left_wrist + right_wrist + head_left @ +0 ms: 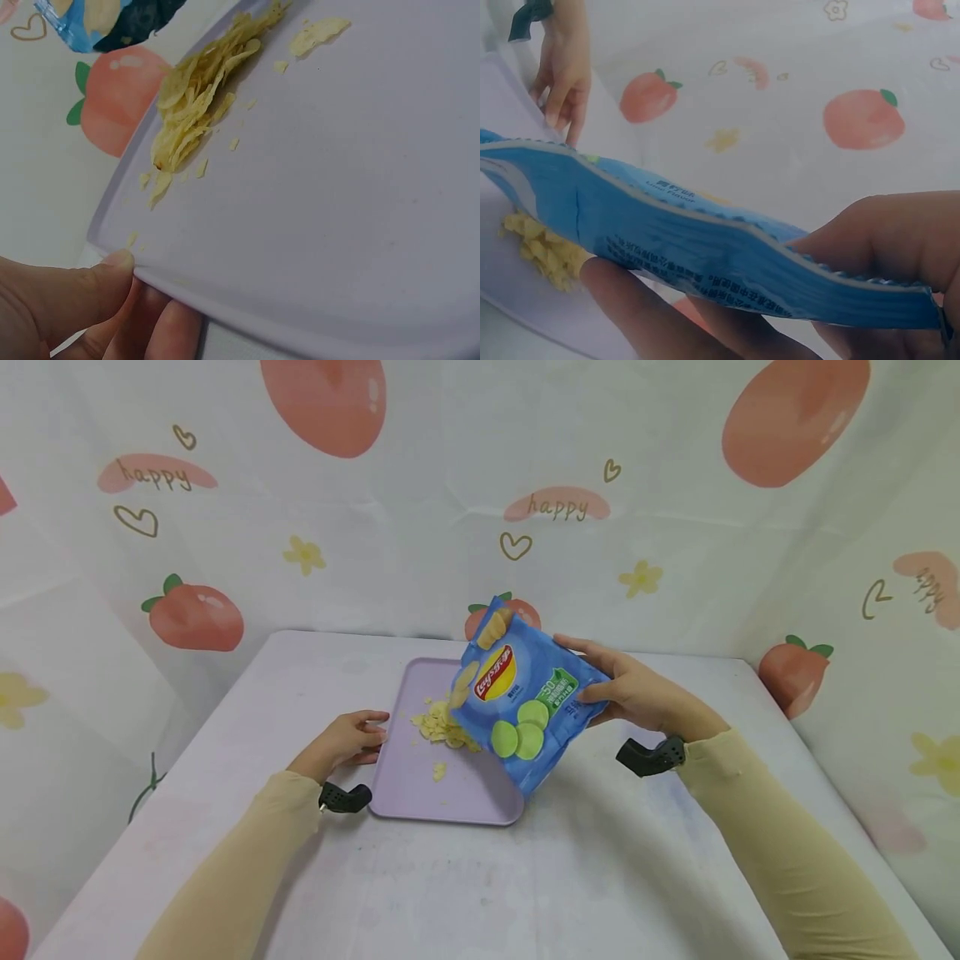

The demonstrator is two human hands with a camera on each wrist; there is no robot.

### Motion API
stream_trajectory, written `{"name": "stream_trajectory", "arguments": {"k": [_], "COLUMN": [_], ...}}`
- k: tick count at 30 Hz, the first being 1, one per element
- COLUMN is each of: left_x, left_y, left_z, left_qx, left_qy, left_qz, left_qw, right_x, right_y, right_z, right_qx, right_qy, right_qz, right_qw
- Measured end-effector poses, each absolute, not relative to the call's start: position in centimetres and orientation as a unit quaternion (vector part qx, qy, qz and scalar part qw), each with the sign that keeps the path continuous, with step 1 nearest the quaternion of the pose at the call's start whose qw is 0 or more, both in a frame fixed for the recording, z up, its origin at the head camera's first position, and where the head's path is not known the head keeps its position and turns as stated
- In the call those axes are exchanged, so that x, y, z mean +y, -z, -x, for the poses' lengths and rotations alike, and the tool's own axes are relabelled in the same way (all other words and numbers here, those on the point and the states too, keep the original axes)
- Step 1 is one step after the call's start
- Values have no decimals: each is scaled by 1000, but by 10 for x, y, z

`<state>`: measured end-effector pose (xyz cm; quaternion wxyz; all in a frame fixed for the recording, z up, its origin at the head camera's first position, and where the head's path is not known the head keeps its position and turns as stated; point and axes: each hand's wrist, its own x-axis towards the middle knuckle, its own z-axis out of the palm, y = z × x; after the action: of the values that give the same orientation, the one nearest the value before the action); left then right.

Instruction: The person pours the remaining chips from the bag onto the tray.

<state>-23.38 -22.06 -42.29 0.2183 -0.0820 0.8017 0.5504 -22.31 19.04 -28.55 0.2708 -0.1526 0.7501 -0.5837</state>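
My right hand [630, 689] grips a blue bag of potato chips [536, 668] by one end, thumb on the front and fingers behind. The bag is tilted over a lilac tray [405, 793], its far end low above a heap of potato chips [435, 723]. Whether chips are falling from it, I cannot tell. On the left, my left hand [82, 307] pinches the tray's rim, with the thumb on top and curled fingers below. Crumbs and a few loose pieces lie around the heap. In the right wrist view the bag's crimped edge [697, 217] runs between thumb and fingers.
The tray lies on a whitish table [480, 893]. Behind and beside the table hangs a white cloth [435, 485] printed with peaches, flowers and hearts. A dark cord [146, 789] shows at the table's left edge. Each wrist wears a black camera mount [651, 757].
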Motion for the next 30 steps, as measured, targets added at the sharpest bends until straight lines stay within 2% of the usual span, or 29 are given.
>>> {"name": "stream_trajectory", "arguments": {"k": [18, 30], "left_x": [-220, -219], "left_y": [426, 423], "left_z": [235, 233], "left_qx": [798, 798], "left_qy": [-557, -555], "left_qz": [93, 98], "left_qw": [213, 213], "right_x": [233, 264], "right_y": [295, 312], "right_z": [213, 204], "right_qx": [651, 468], "right_qy": [719, 845], "right_qz": [77, 109], "right_qw": [230, 235]}}
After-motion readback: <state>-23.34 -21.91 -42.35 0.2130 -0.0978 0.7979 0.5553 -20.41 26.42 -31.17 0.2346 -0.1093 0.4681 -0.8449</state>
